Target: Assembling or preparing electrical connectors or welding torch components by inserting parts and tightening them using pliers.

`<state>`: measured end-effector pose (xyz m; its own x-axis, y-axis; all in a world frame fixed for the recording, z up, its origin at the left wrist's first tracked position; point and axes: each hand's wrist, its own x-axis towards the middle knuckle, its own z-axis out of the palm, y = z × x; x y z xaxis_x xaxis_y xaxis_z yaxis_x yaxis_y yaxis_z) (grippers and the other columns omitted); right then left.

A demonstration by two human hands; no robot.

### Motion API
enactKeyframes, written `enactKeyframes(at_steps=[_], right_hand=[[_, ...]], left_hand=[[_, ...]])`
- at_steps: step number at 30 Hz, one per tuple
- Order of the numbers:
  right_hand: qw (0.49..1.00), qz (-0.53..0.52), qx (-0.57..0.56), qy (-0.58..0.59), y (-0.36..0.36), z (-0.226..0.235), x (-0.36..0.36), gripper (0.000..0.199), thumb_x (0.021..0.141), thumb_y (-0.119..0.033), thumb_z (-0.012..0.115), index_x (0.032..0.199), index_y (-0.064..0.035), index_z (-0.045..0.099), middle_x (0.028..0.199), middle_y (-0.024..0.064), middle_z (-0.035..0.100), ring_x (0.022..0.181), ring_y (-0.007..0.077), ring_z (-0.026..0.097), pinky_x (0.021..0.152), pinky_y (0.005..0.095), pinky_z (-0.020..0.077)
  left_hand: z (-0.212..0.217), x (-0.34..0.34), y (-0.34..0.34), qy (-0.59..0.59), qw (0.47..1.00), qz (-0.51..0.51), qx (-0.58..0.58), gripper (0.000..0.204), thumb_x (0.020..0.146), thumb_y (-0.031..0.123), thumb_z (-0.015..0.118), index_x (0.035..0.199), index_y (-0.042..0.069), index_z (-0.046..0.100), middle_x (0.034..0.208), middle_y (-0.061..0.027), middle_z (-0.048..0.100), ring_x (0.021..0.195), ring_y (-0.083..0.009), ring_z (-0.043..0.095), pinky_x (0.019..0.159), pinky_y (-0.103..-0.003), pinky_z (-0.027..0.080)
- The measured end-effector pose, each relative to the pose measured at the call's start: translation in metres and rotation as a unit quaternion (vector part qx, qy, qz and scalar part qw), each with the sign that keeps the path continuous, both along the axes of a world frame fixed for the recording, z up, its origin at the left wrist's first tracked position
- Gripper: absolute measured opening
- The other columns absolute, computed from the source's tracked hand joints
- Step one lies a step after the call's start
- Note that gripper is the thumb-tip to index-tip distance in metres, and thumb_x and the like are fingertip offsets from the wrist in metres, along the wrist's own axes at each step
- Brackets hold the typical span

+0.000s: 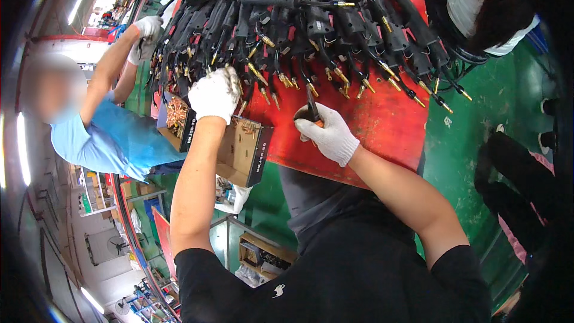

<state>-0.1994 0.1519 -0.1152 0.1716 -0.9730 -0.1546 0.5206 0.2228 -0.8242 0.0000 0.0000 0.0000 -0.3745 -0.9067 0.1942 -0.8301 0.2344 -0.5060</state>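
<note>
A dense row of black welding torches point(317, 15) lies on the red table, with bent necks and brass-coloured ends pointing toward me. My left hand point(214, 94), in a white knitted glove, is closed at the left part of the row; whatever its fingers hold is hidden. In my right hand point(332, 134), also gloved, is a pair of pliers point(311, 107) with dark jaws and a bit of orange handle showing. Their jaws point up toward the brass torch ends point(312, 88). Whether they touch one cannot be made out.
Beside my left forearm, an open black-sided cardboard box point(258, 157) holds some small copper-coloured tips. Another box point(182, 137) is heaped with copper parts. A co-worker in blue point(119, 137) handles torches at the left; another person point(466, 0) is at the far right. Bare red tabletop point(388, 137) lies right.
</note>
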Motion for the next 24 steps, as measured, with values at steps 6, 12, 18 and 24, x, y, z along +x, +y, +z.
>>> enactKeyframes(at_steps=[6,12,18,24], right_hand=[[1.000,0.012,0.023,0.014,0.005,0.005,-0.007,0.018,0.096,-0.019,0.066,0.104,-0.0026,0.063,0.082,-0.0004,0.060,0.073,0.0085,0.056,0.069,0.0273,0.0507],[0.998,0.013,0.025,0.053,0.000,0.004,-0.002,0.019,0.096,-0.019,0.066,0.104,-0.0019,0.063,0.084,0.0006,0.062,0.074,0.0089,0.057,0.069,0.0276,0.0509],[1.000,-0.001,0.022,0.009,0.001,-0.001,0.002,0.018,0.096,-0.019,0.066,0.103,-0.0024,0.064,0.083,0.0005,0.061,0.074,0.0085,0.057,0.068,0.0278,0.0502],[0.999,0.014,0.011,0.036,0.000,0.005,-0.002,0.018,0.096,-0.014,0.066,0.107,-0.0014,0.062,0.084,0.0013,0.061,0.074,0.0102,0.059,0.069,0.0285,0.0520]], left_hand=[[-0.009,-0.003,0.004,0.052,0.997,0.048,0.026,0.045,0.102,0.044,0.049,0.080,0.010,0.070,0.083,-0.0180,0.072,0.079,-0.0383,0.070,0.075,-0.052,0.054],[-0.001,0.008,-0.004,-0.002,0.997,-0.050,-0.051,0.043,0.102,0.041,0.049,0.079,0.011,0.071,0.078,-0.0131,0.072,0.072,-0.0317,0.072,0.068,-0.047,0.056],[-0.001,0.005,0.002,-0.007,0.995,-0.058,-0.085,0.038,0.102,0.036,0.051,0.081,0.011,0.070,0.078,-0.0116,0.071,0.071,-0.0326,0.071,0.068,-0.047,0.055],[0.005,0.001,0.003,0.004,0.999,-0.024,-0.022,0.040,0.102,0.037,0.050,0.083,0.008,0.071,0.081,-0.0154,0.071,0.074,-0.0352,0.071,0.071,-0.050,0.055]])
